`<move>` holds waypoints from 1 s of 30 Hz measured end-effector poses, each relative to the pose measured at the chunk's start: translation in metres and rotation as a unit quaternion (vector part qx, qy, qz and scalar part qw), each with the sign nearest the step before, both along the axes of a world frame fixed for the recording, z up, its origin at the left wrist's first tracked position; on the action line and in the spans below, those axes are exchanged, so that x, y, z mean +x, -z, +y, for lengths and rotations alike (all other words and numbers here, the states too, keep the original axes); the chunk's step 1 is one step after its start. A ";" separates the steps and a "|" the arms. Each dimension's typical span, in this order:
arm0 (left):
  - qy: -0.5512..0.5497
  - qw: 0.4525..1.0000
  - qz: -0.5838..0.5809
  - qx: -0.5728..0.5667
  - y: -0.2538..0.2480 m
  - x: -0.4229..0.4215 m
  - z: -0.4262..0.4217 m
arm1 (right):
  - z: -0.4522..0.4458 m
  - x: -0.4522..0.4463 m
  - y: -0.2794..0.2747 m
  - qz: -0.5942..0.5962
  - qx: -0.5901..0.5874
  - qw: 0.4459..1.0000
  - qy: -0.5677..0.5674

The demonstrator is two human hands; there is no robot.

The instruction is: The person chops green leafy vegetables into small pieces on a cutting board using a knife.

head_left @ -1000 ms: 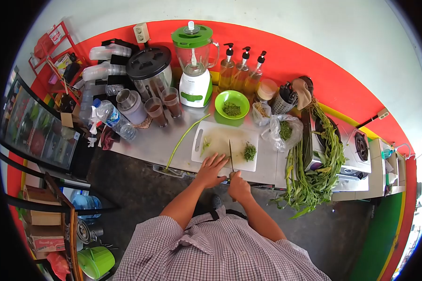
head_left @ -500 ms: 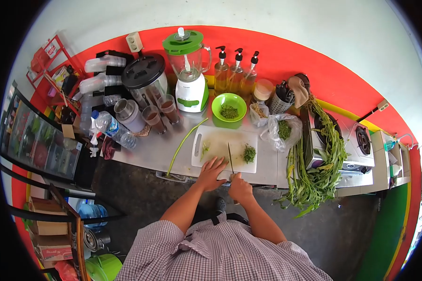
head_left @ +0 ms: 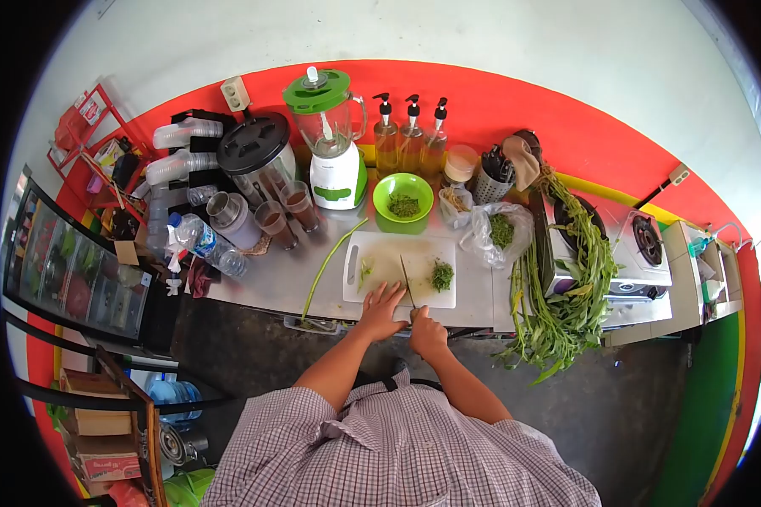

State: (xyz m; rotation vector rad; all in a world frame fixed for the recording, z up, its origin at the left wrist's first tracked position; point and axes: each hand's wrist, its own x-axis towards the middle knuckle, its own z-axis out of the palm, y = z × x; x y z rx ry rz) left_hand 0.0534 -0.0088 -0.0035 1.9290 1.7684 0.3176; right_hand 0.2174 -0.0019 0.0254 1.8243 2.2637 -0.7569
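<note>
My right hand (head_left: pixel 429 334) is closed round the handle of a knife (head_left: pixel 407 279), whose blade lies over the white cutting board (head_left: pixel 391 241) and points away from me. My left hand (head_left: pixel 383 313) rests at the board's front edge with its fingers spread, just left of the blade. Whether anything lies under its fingers I cannot tell. Chopped green leaves (head_left: pixel 441 275) form a small pile on the right of the board. A few pale green pieces (head_left: pixel 364 273) lie on its left part.
Behind the board stands a green bowl (head_left: pixel 403 185) with chopped greens. A long green stalk (head_left: pixel 328 266) lies to its left. On the right are a plastic bag of greens (head_left: pixel 500 230), leafy stems (head_left: pixel 558 313) and a stove (head_left: pixel 630 253). A blender (head_left: pixel 331 173) and drink glasses (head_left: pixel 276 226) stand at the back left.
The whole view has shifted slightly. Both hands stay at the board's front edge, the right still holding the knife. The piles on the board look the same.
</note>
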 end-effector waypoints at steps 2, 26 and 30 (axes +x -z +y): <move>-0.006 1.000 0.012 0.006 -0.002 0.005 0.002 | 0.003 0.006 0.000 0.005 0.001 1.000 0.008; -0.129 0.987 -0.048 0.083 -0.001 0.008 0.037 | 0.014 0.018 -0.011 -0.025 -0.003 1.000 -0.016; -0.165 0.982 -0.060 0.063 -0.003 0.008 0.042 | 0.000 0.015 -0.016 -0.062 0.014 0.998 -0.002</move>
